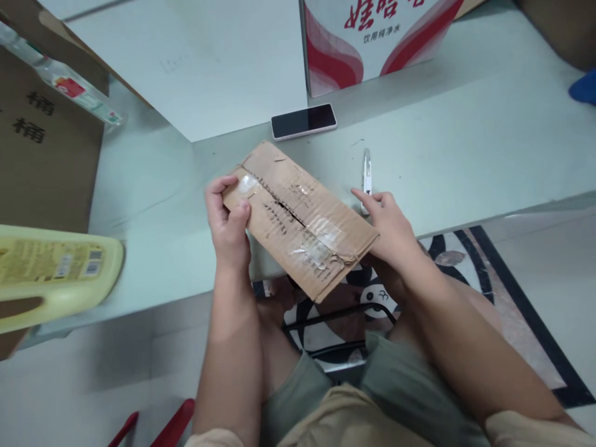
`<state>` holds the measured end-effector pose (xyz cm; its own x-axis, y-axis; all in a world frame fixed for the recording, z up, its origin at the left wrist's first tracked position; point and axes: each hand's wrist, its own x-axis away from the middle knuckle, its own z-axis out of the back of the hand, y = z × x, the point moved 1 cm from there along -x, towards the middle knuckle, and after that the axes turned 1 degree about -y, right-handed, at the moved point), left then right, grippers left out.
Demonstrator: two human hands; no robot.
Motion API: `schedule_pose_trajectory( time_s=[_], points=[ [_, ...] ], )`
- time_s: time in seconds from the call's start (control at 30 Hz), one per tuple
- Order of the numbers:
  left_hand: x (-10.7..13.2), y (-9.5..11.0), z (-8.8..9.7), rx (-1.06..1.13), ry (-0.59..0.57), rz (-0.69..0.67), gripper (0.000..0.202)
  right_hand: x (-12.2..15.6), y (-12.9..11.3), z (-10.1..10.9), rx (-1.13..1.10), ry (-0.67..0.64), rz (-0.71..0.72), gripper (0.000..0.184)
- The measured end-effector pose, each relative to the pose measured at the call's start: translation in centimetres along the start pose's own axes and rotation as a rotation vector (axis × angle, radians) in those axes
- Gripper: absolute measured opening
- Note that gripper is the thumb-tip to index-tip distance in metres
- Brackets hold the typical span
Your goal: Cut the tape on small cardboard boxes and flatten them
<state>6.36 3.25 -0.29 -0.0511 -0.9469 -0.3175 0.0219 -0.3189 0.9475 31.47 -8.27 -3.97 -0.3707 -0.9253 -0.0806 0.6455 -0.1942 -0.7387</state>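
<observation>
I hold a small flat cardboard box (pixel 298 217) over the near edge of a pale table (pixel 465 149). Clear tape covers the box, and its top seam is slit open. My left hand (pixel 226 217) grips the box's left end, thumb on top and fingers curled around the edge. My right hand (pixel 388 226) supports the right end from the side and below, fingers partly stretched along it. A small white cutter (pixel 366 177) lies on the table just beyond my right hand.
A phone (pixel 303 121) lies face up behind the box. A red-and-white carton (pixel 367 43) stands at the back. A brown carton (pixel 41 161) and a yellow jug (pixel 51 270) are at the left. My knees and a patterned floor show below.
</observation>
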Motion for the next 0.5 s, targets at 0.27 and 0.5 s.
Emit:
schedule_pose_trajectory(
  time_s=[0.27,0.5],
  points=[
    [-0.1,-0.3,0.3,0.054,-0.004,-0.015,0.057,-0.9,-0.3,1.3,0.408,-0.033,-0.19,0.022],
    [-0.1,-0.7,0.4,0.064,-0.022,-0.039,0.054,-2.0,0.2,1.8,0.096,-0.012,-0.221,0.025]
  ],
)
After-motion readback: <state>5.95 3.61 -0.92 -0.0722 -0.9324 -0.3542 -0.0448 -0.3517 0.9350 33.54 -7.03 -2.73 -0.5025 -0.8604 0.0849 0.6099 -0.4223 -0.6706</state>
